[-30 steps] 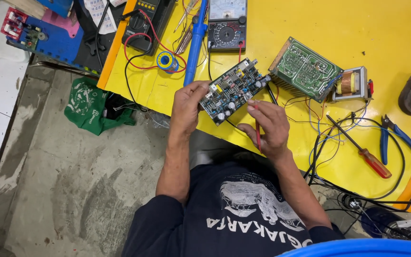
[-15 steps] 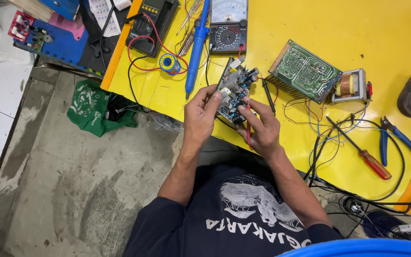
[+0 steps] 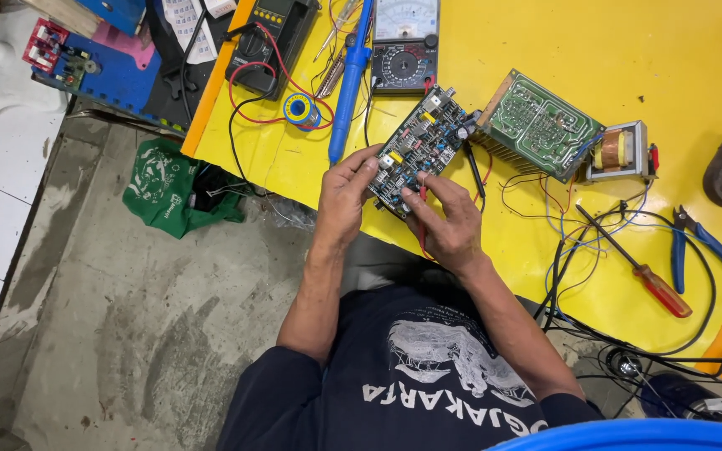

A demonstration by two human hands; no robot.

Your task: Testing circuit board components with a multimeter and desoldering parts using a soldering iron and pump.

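Above the yellow table [image 3: 653, 58] I hold a small dark circuit board [image 3: 421, 144] crowded with parts. My left hand [image 3: 346, 194] grips its near left edge. Its near right edge sits under the fingers of my right hand [image 3: 451, 219], which also hold a thin red probe [image 3: 422, 219] against the board. The board is tilted, its far end pointing up and to the right.
A green circuit board [image 3: 538, 124] with a transformer [image 3: 617, 150] lies to the right. A blue soldering tool [image 3: 349, 77], solder spool [image 3: 300, 108], two multimeters [image 3: 404, 43], a red-handled screwdriver [image 3: 645, 276] and blue pliers [image 3: 702, 244] lie around. A green bag [image 3: 165, 188] sits on the floor.
The board was lifted off the table and turned in my hands, then brought slightly further out. Both hands moved with it and keep their hold.
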